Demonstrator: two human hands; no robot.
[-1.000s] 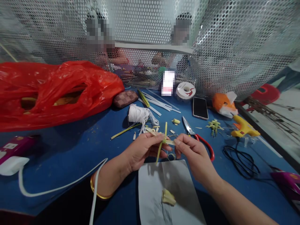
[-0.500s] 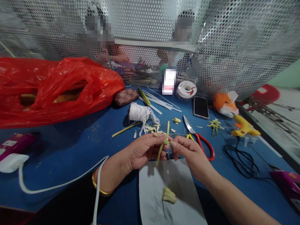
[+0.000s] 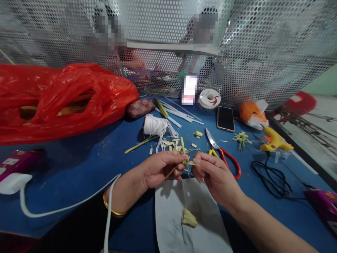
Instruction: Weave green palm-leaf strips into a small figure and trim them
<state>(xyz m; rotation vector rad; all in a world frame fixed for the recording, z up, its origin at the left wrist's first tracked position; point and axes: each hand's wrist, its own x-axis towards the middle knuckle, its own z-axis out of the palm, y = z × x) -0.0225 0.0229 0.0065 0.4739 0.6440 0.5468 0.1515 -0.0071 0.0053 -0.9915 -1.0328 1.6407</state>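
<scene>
Stalk (image 3: pixel 182 143), slender and yellow-green, is pinched by the left hand (image 3: pixel 160 169) between thumb and fingers, far end pointing forward; crosswise from it (rightward, bridging the narrow gap) runs a flat pale-yellow strip (image 3: pixel 190 163), its tip grasped by the right hand (image 3: pixel 215 172).

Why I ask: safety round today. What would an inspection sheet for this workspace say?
Surface: blue table, pale scraps near the middle.
Job's things: yellow-green stalk and pale strip, both held; paper below.
Clutter: red bag, thread spool, scissors, glue gun.
Hands: left hand pinches the stalk; right hand pinches the strip.
Cables: white cable crosses in front of the left forearm; black cable looped by the glue gun.
Surroundings: mesh screen, people beyond.
</scene>
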